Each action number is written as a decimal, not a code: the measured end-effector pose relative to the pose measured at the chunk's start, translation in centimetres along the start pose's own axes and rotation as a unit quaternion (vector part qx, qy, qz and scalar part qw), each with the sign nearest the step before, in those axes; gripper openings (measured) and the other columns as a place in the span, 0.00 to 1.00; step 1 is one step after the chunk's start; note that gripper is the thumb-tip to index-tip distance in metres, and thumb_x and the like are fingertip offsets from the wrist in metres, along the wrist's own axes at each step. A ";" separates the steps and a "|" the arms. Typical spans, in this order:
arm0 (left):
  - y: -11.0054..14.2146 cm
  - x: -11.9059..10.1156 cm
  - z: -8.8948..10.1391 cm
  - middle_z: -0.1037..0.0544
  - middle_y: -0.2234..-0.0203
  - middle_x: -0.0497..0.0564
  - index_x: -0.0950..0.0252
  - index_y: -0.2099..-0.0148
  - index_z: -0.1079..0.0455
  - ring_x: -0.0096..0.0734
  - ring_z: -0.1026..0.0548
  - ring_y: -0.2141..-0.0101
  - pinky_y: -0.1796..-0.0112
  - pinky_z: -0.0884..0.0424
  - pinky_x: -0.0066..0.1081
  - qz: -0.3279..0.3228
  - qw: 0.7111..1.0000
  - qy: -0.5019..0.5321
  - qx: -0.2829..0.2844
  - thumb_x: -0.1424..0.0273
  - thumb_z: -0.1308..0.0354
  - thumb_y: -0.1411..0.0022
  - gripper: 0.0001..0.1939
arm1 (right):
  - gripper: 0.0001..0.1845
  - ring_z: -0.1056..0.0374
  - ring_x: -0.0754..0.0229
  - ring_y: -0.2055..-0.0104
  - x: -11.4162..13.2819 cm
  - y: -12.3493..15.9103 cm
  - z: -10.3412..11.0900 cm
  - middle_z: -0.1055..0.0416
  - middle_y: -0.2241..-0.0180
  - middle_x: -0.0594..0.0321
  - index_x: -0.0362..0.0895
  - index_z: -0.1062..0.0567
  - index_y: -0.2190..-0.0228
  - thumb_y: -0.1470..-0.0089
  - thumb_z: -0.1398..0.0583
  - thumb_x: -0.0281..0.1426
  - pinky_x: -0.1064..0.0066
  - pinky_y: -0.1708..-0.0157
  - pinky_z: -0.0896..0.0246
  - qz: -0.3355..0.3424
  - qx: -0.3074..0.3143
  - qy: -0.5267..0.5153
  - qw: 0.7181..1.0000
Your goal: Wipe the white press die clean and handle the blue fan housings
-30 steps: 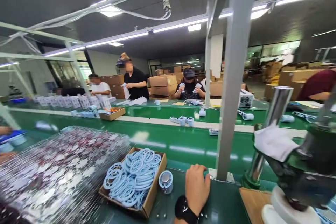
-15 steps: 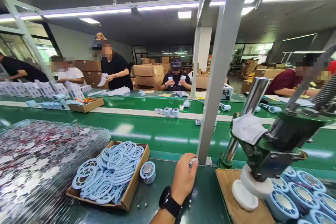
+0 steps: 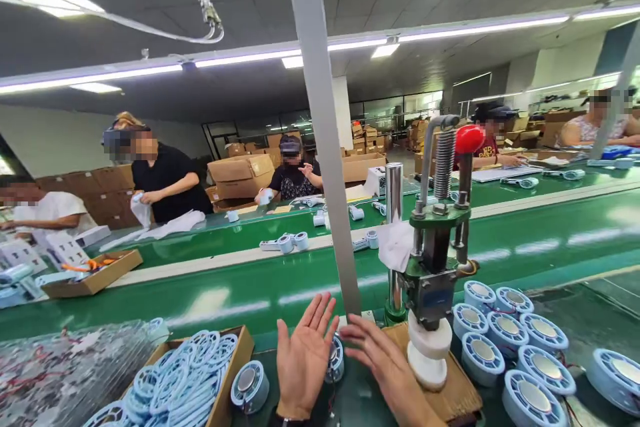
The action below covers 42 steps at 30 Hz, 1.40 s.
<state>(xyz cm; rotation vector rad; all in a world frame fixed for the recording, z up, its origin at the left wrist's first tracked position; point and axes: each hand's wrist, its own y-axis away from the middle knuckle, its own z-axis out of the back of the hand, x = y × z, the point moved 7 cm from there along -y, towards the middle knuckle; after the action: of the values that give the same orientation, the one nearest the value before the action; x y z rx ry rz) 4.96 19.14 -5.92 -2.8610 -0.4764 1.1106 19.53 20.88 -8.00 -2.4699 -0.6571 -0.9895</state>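
My left hand [image 3: 306,360] is turned palm up with its fingers stretched and nothing in it; a dark band shows at its wrist. My right hand [image 3: 385,363] reaches in from the right, fingers spread and empty. Between the two hands stands a round light-blue motor housing [image 3: 336,361], partly hidden by my left hand; I cannot tell if a finger touches it. A second light-blue housing [image 3: 250,385] with a silver disc on top sits left of my left hand. Just beyond my right hand are the white pads [image 3: 428,361] of a green hand press [image 3: 434,280].
A cardboard box [image 3: 231,367] of light-blue rings [image 3: 175,373] stands at left, beside plastic trays [image 3: 65,367] of wired parts. Several finished housings [image 3: 507,327] sit right of the press. A grey post [image 3: 325,147] rises before the green conveyor [image 3: 225,303]. Co-workers sit and stand across it.
The view has swung right. My left hand, earlier palm down with fingers curled round something small, is now open and palm up. My right hand and a housing between the hands have come into view.
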 end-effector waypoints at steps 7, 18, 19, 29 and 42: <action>0.0 1.4 -0.6 0.40 0.36 0.62 0.71 0.37 0.37 0.43 0.42 0.35 0.35 0.52 0.40 0.054 0.980 0.081 0.176 0.43 0.68 0.35 0.43 | 0.24 0.27 0.54 0.52 -3.5 -4.4 -2.1 0.23 0.55 0.52 0.38 0.22 0.57 0.51 0.33 0.42 0.65 0.50 0.36 -0.118 0.078 -0.323 0.936; 0.6 2.2 -1.7 0.21 0.51 0.61 0.67 0.52 0.23 0.44 0.26 0.48 0.45 0.31 0.40 0.093 0.992 0.045 0.071 0.50 0.48 0.37 0.27 | 0.24 0.27 0.57 0.68 -2.9 -2.6 -0.8 0.23 0.70 0.57 0.39 0.24 0.68 0.57 0.32 0.47 0.68 0.67 0.36 -0.113 -0.008 -0.224 0.968; 0.4 1.7 -1.1 0.19 0.58 0.57 0.65 0.60 0.22 0.41 0.23 0.53 0.48 0.30 0.39 0.078 0.996 0.022 0.034 0.53 0.42 0.40 0.20 | 0.22 0.29 0.59 0.70 -3.0 -2.6 -0.6 0.25 0.72 0.60 0.40 0.26 0.70 0.60 0.31 0.44 0.70 0.69 0.38 -0.111 -0.022 -0.203 0.973; -1.3 -2.7 4.2 0.20 0.74 0.49 0.63 0.66 0.26 0.34 0.26 0.69 0.66 0.32 0.31 -0.038 0.908 -0.393 -0.144 0.59 0.30 0.52 0.15 | 0.25 0.42 0.69 0.80 -4.1 -3.1 2.7 0.38 0.80 0.71 0.43 0.34 0.71 0.63 0.33 0.47 0.77 0.79 0.51 -0.087 -0.141 -0.021 0.986; 4.7 -5.1 -1.7 0.24 0.72 0.53 0.60 0.69 0.29 0.41 0.26 0.67 0.62 0.32 0.37 -0.106 0.744 -0.646 -0.136 0.54 0.54 0.34 0.20 | 0.13 0.36 0.48 0.48 -3.8 -0.3 0.6 0.31 0.53 0.53 0.44 0.21 0.62 0.52 0.38 0.32 0.56 0.43 0.48 0.011 0.019 0.383 0.923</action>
<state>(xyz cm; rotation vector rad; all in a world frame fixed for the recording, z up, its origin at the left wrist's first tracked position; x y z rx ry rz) 3.83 13.34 -2.02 -1.5602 -0.9630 2.9698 17.20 20.40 -11.06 -1.8066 -0.3671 -1.7523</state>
